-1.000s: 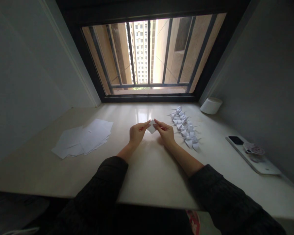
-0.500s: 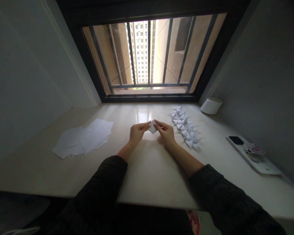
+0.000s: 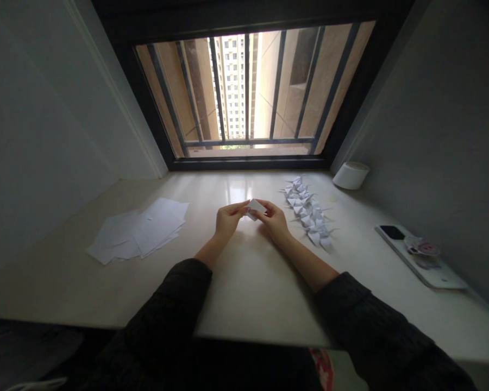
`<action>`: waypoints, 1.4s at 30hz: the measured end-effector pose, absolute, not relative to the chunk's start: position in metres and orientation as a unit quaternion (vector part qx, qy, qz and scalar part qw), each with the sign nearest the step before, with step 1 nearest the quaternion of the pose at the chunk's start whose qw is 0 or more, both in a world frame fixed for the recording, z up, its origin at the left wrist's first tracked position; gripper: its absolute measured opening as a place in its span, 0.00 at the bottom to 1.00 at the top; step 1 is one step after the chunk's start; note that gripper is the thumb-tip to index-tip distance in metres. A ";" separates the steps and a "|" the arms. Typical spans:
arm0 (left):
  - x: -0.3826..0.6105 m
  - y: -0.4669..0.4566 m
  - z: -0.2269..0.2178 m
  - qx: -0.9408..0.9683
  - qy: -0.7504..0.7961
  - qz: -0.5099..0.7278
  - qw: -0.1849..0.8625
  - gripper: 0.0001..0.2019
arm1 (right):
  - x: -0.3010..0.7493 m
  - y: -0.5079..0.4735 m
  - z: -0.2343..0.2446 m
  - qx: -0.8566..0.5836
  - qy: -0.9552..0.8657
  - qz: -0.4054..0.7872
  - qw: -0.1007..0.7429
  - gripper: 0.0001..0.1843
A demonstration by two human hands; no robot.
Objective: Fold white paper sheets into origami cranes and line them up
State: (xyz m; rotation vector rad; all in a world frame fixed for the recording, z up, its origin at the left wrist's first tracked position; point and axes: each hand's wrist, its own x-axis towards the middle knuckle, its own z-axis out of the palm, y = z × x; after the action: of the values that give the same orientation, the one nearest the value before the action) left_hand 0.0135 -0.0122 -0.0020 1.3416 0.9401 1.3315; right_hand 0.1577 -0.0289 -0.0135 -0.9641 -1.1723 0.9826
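A small folded piece of white paper (image 3: 257, 206) is held between my two hands, a little above the middle of the pale sill. My left hand (image 3: 230, 216) pinches its left side between thumb and fingers. On the other side, my right hand (image 3: 275, 220) grips it, with the thumb lying across the lower part of the paper. The fingers behind the paper are partly hidden. Just right of my right hand stand rows of folded paper cranes (image 3: 308, 214), packed closely together.
Loose white paper sheets (image 3: 158, 222) lie in an overlapping pile on the left. At the back right is a white cylindrical object (image 3: 351, 176), against the wall. A white phone (image 3: 444, 278) with a round grip lies near the right wall. The barred window (image 3: 244, 98) rises behind the sill (image 3: 244, 293).
My right thumb has moved left and down across the folded paper. The paper has tilted, and its upper right part now shows more. Other things stay where they were.
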 end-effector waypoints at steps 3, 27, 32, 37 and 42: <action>0.013 -0.012 -0.002 0.545 0.379 0.547 0.510 0.19 | 0.157 -0.030 -0.012 -0.415 -0.497 0.442 0.621 0.23; 0.006 -0.008 0.007 0.569 0.369 0.540 0.499 0.20 | 0.159 -0.032 -0.008 -0.466 -0.480 0.461 0.582 0.17; 0.002 -0.003 0.007 0.563 0.386 0.537 0.495 0.23 | 0.163 -0.032 -0.006 -0.455 -0.489 0.475 0.573 0.18; -0.002 0.000 0.005 0.558 0.404 0.534 0.489 0.24 | 0.167 -0.031 -0.006 -0.422 -0.515 0.504 0.551 0.20; -0.001 -0.003 0.003 0.565 0.420 0.509 0.496 0.28 | 0.164 -0.030 -0.014 -0.475 -0.539 0.391 0.576 0.20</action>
State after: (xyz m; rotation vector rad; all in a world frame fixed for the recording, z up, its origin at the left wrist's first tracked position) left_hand -0.0012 -0.0027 0.0027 1.3675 1.0173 1.2322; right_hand 0.1641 -0.0298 -0.0136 -1.1126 -1.2612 0.9154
